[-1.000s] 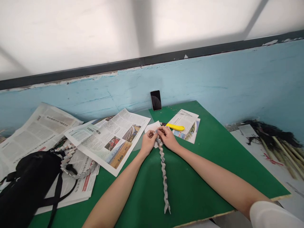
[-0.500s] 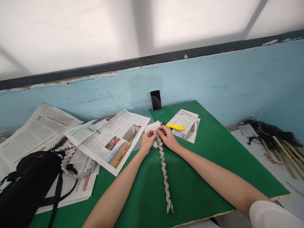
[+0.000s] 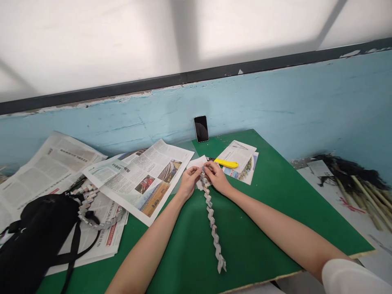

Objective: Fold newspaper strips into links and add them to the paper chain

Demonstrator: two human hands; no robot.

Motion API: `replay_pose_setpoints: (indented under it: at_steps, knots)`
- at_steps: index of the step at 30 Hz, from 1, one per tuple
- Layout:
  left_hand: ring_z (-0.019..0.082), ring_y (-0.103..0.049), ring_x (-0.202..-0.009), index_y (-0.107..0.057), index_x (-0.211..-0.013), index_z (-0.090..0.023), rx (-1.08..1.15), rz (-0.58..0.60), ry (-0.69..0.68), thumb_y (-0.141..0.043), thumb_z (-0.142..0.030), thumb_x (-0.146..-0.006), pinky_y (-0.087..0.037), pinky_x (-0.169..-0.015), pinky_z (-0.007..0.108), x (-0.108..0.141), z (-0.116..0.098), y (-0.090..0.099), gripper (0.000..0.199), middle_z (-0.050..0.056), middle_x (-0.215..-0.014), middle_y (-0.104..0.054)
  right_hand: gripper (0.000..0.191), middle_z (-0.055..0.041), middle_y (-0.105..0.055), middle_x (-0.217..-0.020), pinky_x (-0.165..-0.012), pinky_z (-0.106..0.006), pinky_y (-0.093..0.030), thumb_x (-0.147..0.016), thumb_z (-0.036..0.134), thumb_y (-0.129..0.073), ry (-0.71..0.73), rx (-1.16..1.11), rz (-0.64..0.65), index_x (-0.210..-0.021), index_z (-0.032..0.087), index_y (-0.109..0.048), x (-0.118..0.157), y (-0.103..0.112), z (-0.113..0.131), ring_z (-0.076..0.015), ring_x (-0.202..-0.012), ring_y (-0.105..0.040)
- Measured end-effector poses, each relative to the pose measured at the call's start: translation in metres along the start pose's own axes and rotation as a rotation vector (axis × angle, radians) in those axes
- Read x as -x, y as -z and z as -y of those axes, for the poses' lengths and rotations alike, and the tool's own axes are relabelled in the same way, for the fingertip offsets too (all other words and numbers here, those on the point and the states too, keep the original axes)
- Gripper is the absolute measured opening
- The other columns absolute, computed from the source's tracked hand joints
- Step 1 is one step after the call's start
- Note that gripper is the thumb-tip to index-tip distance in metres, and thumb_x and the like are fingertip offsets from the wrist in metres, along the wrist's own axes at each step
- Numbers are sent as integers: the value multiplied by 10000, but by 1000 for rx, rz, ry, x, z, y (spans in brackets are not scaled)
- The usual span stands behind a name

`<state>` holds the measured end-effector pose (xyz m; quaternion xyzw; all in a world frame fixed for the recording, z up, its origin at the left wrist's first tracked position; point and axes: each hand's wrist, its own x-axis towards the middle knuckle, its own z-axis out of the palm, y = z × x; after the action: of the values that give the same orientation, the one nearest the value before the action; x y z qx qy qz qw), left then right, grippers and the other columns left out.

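Note:
A zigzag chain of folded newspaper (image 3: pixel 213 228) runs from my fingers down toward the front edge of the green table (image 3: pixel 263 228). My left hand (image 3: pixel 189 181) pinches the left side of the chain's far end, fingers closed. On the right side of that same end, my right hand (image 3: pixel 217 175) is closed on it too, fingertips close to those of the left. A white piece of paper (image 3: pixel 200 160) lies under and behind my hands. The chain's near end splits into two points.
A yellow-handled cutter (image 3: pixel 226 163) rests by small newspaper pieces (image 3: pixel 246 169) to the right. A phone (image 3: pixel 201 129) leans on the wall. Large newspapers (image 3: pixel 147 179), a black bag (image 3: pixel 45 232) and another folded-paper chain (image 3: pixel 87 204) lie left. Sticks (image 3: pixel 367 200) are beyond the right edge.
Around the chain's far end my fingers have shifted slightly, and more of that end shows between them. The near end has swung a little to the right.

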<state>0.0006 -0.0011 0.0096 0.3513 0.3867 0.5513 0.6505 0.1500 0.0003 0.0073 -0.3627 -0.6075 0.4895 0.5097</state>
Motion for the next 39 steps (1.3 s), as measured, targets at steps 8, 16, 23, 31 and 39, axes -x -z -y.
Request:
replay_pose_setpoints:
  at_steps: [8,16,23,31,39]
  knots:
    - [104,-608,-728,-692,-772,-138,86,-3,38,-901,-318,-654,-485,-725,226,-6,0,5,300,17,-798,-671,241,26,-478,-704,-572,-278,-370,-986,465,-519,50,79,42,-940,230,-549,1,0,12,-151,-605,-445]
    - [123,-641,-758,-705,-789,-130,110,-12,53,-902,-305,-646,-505,-767,251,-8,1,5,300,41,-829,-703,306,15,-514,-694,-575,-286,-403,-979,533,-495,8,139,15,-915,239,-552,2,0,14,-170,-606,-472]
    - [109,-629,-753,-710,-799,-133,134,-3,46,-911,-334,-645,-512,-756,230,-7,2,5,323,29,-828,-694,280,0,-574,-719,-601,-298,-419,-986,480,-512,71,228,-38,-889,229,-589,1,0,13,-179,-639,-514]
    - [107,-618,-742,-713,-785,-131,118,21,45,-896,-297,-654,-490,-742,229,-4,-3,4,280,25,-817,-676,264,4,-577,-710,-586,-298,-434,-975,479,-532,65,219,-54,-903,231,-583,2,-2,13,-176,-618,-529]
    - [112,-614,-718,-717,-801,-133,83,23,33,-904,-336,-657,-494,-737,243,-6,2,8,310,33,-807,-679,257,-6,-594,-733,-583,-303,-462,-953,484,-566,61,179,-79,-899,234,-584,2,-3,9,-180,-630,-562]
